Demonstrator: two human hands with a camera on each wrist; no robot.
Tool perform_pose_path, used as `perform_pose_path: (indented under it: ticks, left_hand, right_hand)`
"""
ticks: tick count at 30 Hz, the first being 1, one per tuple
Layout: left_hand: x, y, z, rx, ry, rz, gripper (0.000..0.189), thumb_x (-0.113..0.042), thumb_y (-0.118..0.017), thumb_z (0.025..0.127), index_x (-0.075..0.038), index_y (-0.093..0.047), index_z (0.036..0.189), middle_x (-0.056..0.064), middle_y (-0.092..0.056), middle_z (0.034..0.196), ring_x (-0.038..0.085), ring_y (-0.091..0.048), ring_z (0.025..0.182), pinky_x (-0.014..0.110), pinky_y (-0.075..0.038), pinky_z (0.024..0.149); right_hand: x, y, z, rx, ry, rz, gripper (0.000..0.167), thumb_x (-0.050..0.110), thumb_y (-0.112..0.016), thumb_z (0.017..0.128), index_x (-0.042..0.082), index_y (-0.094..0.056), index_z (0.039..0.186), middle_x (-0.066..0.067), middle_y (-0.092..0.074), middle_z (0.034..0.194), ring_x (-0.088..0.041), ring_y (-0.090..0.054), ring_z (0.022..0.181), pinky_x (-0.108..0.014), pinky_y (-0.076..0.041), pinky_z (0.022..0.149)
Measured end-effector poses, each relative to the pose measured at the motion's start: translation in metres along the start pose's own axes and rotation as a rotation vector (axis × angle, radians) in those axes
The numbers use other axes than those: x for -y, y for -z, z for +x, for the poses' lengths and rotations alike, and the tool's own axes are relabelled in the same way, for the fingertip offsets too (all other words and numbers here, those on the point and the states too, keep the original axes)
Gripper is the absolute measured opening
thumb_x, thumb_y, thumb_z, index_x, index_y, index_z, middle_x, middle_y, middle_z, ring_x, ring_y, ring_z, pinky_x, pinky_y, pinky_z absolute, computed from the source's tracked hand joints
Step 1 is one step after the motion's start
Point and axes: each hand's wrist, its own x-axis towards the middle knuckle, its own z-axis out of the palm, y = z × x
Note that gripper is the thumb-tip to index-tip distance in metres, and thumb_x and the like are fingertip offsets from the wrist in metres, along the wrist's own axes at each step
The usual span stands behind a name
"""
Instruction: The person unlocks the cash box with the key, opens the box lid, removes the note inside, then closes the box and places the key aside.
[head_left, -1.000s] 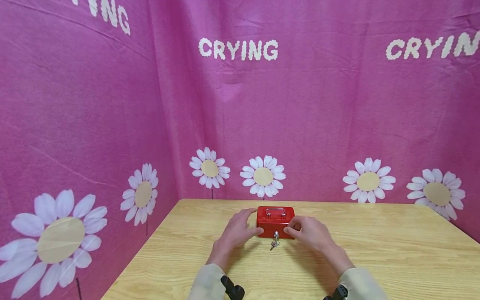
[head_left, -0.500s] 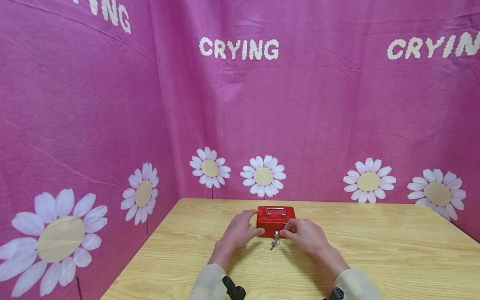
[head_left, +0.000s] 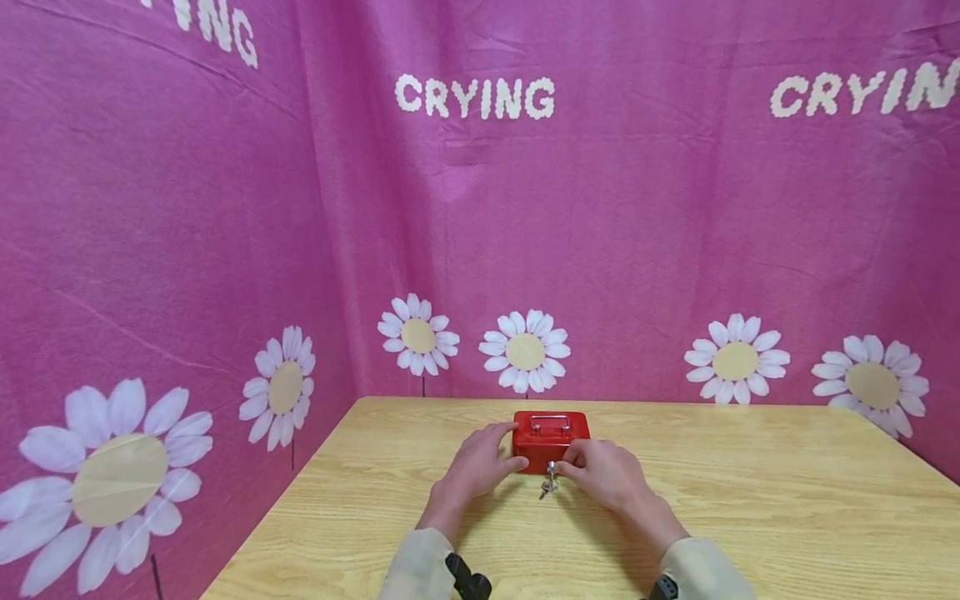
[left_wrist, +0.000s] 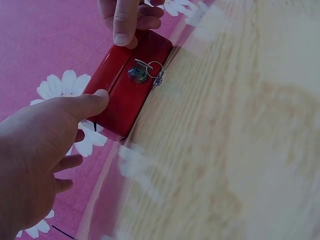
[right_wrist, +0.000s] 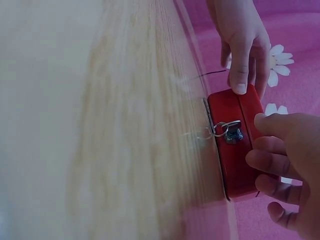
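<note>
A red metal cash box point(head_left: 532, 457) with a wire handle point(head_left: 551, 423) on its lid stands closed on the table. In its front lock point(right_wrist: 233, 136) sits a key point(right_wrist: 231, 123), with a ring point(left_wrist: 155, 69) and another key point(head_left: 545, 488) hanging below. My left hand point(head_left: 480, 461) holds the box's left end, thumb at the front and fingers around the side. My right hand point(head_left: 606, 473) is at the front right, thumb and index fingertips close beside the lock. In the right wrist view its fingers are loosely bent and apart, with nothing pinched between them.
The box rests on a light wood table point(head_left: 750, 500), toward its far side. A pink cloth point(head_left: 615, 208) printed with daisies and white lettering hangs behind and along the left. Black wrist devices point(head_left: 468, 577) sit at both sleeves.
My right hand has slid left along the box's front, from its right corner to beside the lock and key. The left hand and the box have stayed in place.
</note>
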Motion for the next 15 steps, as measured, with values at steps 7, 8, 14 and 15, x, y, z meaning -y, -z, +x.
perform_pose_path:
  ticks: [7, 8, 14, 15]
  left_hand:
    - [0.0009, -0.0013, -0.0004, -0.001, -0.005, -0.002, 0.057, -0.034, -0.067, 0.094, -0.021, -0.048, 0.147, 0.004, -0.053, 0.147, 0.029, -0.05, 0.134, 0.054, -0.041, 0.111]
    - [0.0012, -0.0015, -0.0001, -0.001, -0.007, 0.004, 0.057, -0.033, -0.067, 0.095, -0.021, -0.048, 0.147, 0.004, -0.054, 0.147, 0.029, -0.05, 0.134, 0.053, -0.041, 0.112]
    - [0.0016, -0.0033, 0.0021, -0.013, -0.011, 0.018, 0.053, -0.03, -0.067, 0.095, -0.021, -0.05, 0.145, 0.004, -0.056, 0.144, 0.028, -0.053, 0.132, 0.05, -0.043, 0.111]
    - [0.0016, -0.0039, 0.0024, -0.016, -0.009, 0.011, 0.053, -0.03, -0.066, 0.095, -0.021, -0.05, 0.145, 0.004, -0.056, 0.144, 0.028, -0.053, 0.132, 0.05, -0.043, 0.111]
  right_hand:
    - [-0.0011, -0.0039, 0.0012, 0.003, -0.006, -0.013, 0.016, 0.032, -0.077, 0.085, 0.02, -0.069, 0.077, 0.01, -0.062, 0.067, -0.008, -0.05, 0.062, -0.027, -0.04, 0.055]
    - [-0.0013, -0.0041, 0.0015, 0.003, -0.006, -0.013, 0.016, 0.032, -0.077, 0.084, 0.02, -0.069, 0.077, 0.01, -0.062, 0.067, -0.008, -0.05, 0.062, -0.027, -0.04, 0.056]
    - [-0.0008, -0.0043, 0.0002, 0.017, 0.018, -0.004, 0.016, 0.033, -0.077, 0.083, 0.023, -0.07, 0.073, 0.012, -0.064, 0.067, -0.005, -0.052, 0.062, -0.028, -0.042, 0.056]
    - [-0.0005, -0.0043, 0.0, 0.019, 0.023, -0.004, 0.017, 0.034, -0.077, 0.083, 0.023, -0.07, 0.073, 0.013, -0.064, 0.067, -0.005, -0.052, 0.062, -0.028, -0.042, 0.056]
